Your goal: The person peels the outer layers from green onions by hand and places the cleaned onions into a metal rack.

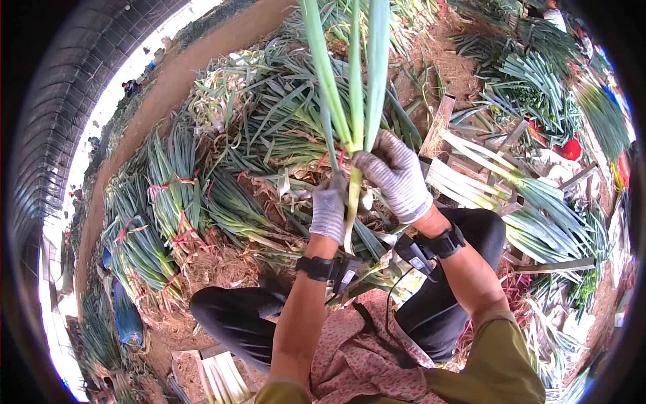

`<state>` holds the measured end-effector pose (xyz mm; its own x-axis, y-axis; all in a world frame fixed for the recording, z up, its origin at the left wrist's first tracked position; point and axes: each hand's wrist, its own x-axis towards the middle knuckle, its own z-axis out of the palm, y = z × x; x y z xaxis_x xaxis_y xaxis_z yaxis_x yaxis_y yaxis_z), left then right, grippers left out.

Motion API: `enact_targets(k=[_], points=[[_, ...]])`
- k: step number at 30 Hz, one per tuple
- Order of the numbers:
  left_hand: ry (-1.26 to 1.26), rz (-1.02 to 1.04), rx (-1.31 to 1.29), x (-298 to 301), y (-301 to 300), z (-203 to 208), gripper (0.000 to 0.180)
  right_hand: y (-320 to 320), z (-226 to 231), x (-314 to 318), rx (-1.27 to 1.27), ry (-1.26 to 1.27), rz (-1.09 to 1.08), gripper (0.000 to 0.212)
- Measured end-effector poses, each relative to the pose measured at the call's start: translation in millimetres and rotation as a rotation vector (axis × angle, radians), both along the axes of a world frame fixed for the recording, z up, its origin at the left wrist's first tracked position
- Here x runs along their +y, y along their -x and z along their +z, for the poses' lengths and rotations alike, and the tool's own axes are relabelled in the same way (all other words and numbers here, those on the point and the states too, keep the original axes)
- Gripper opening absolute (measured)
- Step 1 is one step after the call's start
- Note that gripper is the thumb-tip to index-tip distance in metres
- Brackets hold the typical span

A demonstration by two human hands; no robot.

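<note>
A long green onion (355,114) stands upright in front of me, its leaves fanning out at the top and its pale stalk pointing down. My right hand (396,176), in a whitish knit glove, is closed around it just below the fork of the leaves. Lower and to the left, my left hand (330,207), gloved too, is closed beside the stalk, where a narrow outer leaf runs down into its fingers. Its fingertips are partly hidden. Behind both hands lies a heap of loose green onions (289,121).
Bundles of green onions with red ties (171,185) lie at the left. At right, trimmed green onions (518,185) rest across a wooden rack (441,124). A blue-green roll (126,313) lies lower left. More white stalks (225,378) sit near my left knee.
</note>
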<state>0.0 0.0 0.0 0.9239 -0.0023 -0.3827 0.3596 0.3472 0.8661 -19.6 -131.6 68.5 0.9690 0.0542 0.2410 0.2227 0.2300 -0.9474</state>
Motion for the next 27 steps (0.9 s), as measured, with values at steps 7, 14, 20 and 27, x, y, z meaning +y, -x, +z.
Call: enact_targets(k=[7, 14, 20, 27], points=[[-1.611, -0.767, 0.081, 85.5, 43.1, -125.3, 0.049, 5.6, 12.9, -33.0, -0.005, -0.109, -0.12, 0.023], [-0.606, -0.054, -0.709, 23.8, 39.8, 15.9, 0.031, -0.3, -4.2, -24.6, 0.116, -0.027, -0.073, 0.025], [-0.609, 0.07, -0.85, -13.0, 47.6, 27.3, 0.029, -0.9, -17.0, -4.6, 0.023, -0.083, -0.066, 0.032], [-1.59, 0.214, -1.347, -14.5, 44.9, 13.4, 0.017, -3.2, -20.9, -1.1, 0.061, 0.045, -0.271, 0.027]])
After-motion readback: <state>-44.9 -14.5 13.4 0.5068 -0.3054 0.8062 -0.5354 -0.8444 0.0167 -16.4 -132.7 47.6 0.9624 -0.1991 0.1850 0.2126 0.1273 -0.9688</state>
